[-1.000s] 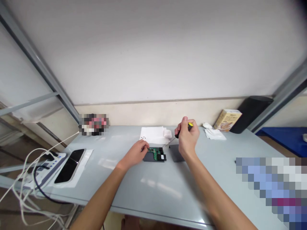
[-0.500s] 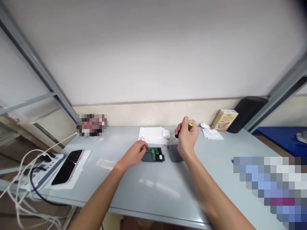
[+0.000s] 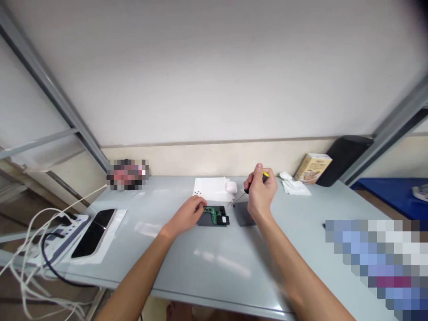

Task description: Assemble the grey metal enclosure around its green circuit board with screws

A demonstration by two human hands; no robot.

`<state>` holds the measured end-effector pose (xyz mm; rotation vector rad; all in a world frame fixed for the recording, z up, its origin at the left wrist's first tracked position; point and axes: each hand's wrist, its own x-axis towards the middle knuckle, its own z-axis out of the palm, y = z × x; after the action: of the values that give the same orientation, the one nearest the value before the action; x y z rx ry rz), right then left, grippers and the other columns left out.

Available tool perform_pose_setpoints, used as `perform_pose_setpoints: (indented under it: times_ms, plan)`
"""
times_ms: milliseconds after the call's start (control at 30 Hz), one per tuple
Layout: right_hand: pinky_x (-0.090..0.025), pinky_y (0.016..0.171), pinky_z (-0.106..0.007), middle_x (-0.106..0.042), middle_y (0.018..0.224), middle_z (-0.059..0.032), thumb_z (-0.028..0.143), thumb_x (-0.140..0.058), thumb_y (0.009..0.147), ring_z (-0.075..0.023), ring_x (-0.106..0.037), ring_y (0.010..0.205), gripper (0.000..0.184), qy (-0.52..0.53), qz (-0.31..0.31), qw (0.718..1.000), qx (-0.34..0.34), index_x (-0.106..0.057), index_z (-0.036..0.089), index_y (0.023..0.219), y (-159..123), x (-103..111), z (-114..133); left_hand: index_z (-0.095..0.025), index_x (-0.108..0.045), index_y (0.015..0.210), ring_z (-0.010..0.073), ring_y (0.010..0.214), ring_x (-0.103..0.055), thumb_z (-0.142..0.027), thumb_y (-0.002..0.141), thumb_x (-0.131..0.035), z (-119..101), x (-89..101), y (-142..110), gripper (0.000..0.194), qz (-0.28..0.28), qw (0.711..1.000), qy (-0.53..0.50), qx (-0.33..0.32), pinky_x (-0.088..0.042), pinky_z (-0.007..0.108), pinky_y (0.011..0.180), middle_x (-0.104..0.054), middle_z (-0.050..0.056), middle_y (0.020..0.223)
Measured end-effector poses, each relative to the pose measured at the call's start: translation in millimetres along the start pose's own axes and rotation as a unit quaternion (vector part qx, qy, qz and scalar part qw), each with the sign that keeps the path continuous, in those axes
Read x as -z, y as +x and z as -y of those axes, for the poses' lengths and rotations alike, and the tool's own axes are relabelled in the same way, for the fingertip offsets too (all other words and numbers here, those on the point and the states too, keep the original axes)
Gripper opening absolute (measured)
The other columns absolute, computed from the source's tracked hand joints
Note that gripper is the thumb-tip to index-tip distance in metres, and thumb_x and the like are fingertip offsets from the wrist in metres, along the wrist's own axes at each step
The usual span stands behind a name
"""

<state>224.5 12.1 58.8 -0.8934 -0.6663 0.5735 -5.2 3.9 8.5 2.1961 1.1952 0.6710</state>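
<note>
My left hand is closed on the left end of a flat dark device with a bare green circuit board, holding it against the table. Black parts and a small white label sit at the board's right side. In my right fist is a screwdriver with a black and yellow handle. Its thin shaft slants down and left, the tip close to the board's upper right corner; whether it touches is too small to tell. A dark grey flat panel lies partly hidden behind my right hand.
Behind the board lies white paper with tiny dark bits, perhaps screws, and a white earbud-like case. A phone and a power strip with tangled cables are at left. Tissues, a yellow box and a black cylinder stand back right.
</note>
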Motion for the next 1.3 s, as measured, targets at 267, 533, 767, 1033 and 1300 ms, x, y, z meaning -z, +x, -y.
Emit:
perform_pose_setpoints:
  times_ms: [267,533,767,1033,1300]
  plan:
    - [-0.034,0.041,-0.021,-0.044,0.056,0.0109,0.062,-0.067,0.089,-0.0068,-0.043,0.042,0.048,-0.004,0.003,1.000,-0.001,-0.042,0.024,0.074,0.9,1.7,-0.8,-0.020,-0.067,0.097,0.0214,0.096,-0.062,-0.018,0.097,-0.042,0.4,1.1,0.6,0.025,0.008,1.000,-0.002,-0.010,-0.051,0.034,0.091,-0.067,0.007,0.101]
    - [-0.034,0.041,-0.021,-0.044,0.056,0.0108,0.063,-0.067,0.089,-0.0066,-0.042,0.042,0.049,-0.010,0.001,1.000,-0.011,-0.042,0.024,0.073,-0.3,1.5,-0.4,-0.020,-0.071,0.099,0.0218,0.100,-0.063,-0.017,0.097,-0.042,1.0,1.2,0.6,0.029,0.014,1.000,-0.009,-0.015,-0.051,0.034,0.095,-0.068,0.007,0.104]
    - [-0.033,0.040,-0.021,-0.044,0.056,0.0110,0.061,-0.067,0.089,-0.0067,-0.043,0.042,0.048,-0.002,0.001,1.000,-0.006,-0.043,0.023,0.074,2.4,2.7,-3.9,-0.020,-0.069,0.099,0.0212,0.098,-0.063,-0.017,0.097,-0.041,0.6,1.5,0.1,0.028,0.015,1.000,-0.006,-0.015,-0.051,0.034,0.093,-0.067,0.007,0.104]
    - [-0.032,0.040,-0.021,-0.044,0.055,0.0111,0.061,-0.068,0.089,-0.0065,-0.042,0.041,0.048,-0.002,-0.005,1.000,-0.012,-0.042,0.024,0.073,2.1,1.6,-0.6,-0.020,-0.067,0.098,0.0217,0.097,-0.062,-0.018,0.098,-0.041,0.0,2.6,-0.5,0.026,0.013,1.000,-0.002,-0.012,-0.051,0.035,0.094,-0.068,0.007,0.103]
    - [-0.033,0.039,-0.021,-0.044,0.055,0.0109,0.060,-0.068,0.089,-0.0062,-0.043,0.041,0.048,-0.001,-0.004,1.000,-0.011,-0.042,0.023,0.072,2.8,1.9,-5.5,-0.020,-0.071,0.101,0.0230,0.103,-0.062,-0.019,0.099,-0.041,2.0,3.1,-0.3,0.030,0.018,0.999,-0.003,-0.030,-0.051,0.037,0.098,-0.069,0.008,0.106]
